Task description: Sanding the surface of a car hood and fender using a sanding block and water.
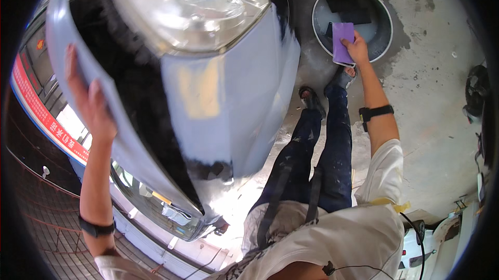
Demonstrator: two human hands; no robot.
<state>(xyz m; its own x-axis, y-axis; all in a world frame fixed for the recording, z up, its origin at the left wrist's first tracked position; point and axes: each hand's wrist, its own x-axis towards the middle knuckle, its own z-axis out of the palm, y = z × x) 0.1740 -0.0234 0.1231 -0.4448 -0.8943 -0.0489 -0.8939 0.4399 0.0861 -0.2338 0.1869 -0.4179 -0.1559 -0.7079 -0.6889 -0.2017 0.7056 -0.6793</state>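
R hand (356,50) is pinching pad (342,41) over bucket (384,29) holding liquid (370,31) & dk sheets (358,16). L hand (93,106) is touching hood (130,140), fingers tog.

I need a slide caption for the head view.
Left hand on car panel, right hand holding purple block over a bucket.

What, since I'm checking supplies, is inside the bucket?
The bucket holds cloudy liquid and dark pieces. The purple block in the right hand hides part; what lies behind cannot be seen.
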